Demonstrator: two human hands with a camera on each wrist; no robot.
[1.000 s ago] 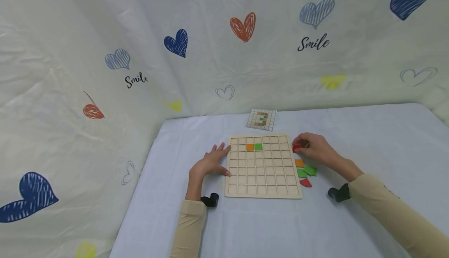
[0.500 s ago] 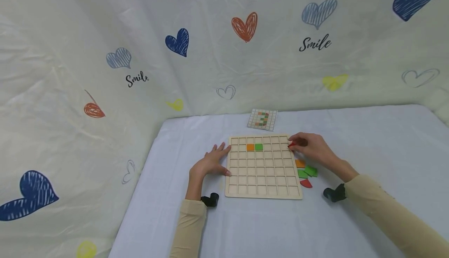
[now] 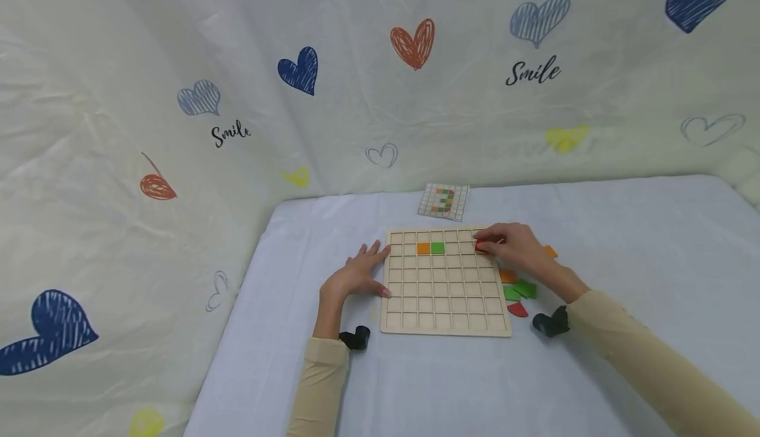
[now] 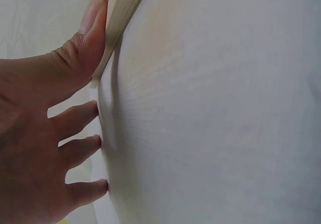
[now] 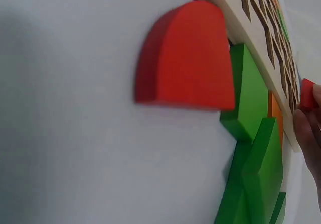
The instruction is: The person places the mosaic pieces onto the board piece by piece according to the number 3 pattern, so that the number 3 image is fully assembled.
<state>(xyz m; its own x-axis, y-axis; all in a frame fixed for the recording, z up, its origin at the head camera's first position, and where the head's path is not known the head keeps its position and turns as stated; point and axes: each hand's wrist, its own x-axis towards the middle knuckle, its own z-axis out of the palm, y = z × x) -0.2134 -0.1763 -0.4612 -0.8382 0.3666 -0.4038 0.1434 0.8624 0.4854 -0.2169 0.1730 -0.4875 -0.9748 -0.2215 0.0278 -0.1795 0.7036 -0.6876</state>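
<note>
A pale wooden grid board (image 3: 469, 304) lies on the table, with an orange square tile (image 3: 423, 248) and a green square tile (image 3: 437, 248) side by side in its upper rows. My left hand (image 3: 355, 274) rests at the board's left edge with fingers spread; the left wrist view has its thumb (image 4: 94, 25) against the wooden side. Over the board's upper right corner, my right hand (image 3: 515, 247) pinches a small red piece (image 3: 479, 245) between thumb and fingers. The right wrist view catches only part of that hand, at the far right, with the red piece (image 5: 307, 94).
Right of the board lie a red quarter-round piece (image 3: 518, 309), several green tiles (image 3: 525, 288), an orange tile (image 3: 508, 276) and another orange piece (image 3: 551, 251) partly behind the right wrist. A card with a coloured grid pattern (image 3: 444, 201) lies beyond the board.
My right hand has carried the red piece leftward, from beside the board to over its upper right corner. An orange piece now shows behind that wrist. The left hand stays put.
</note>
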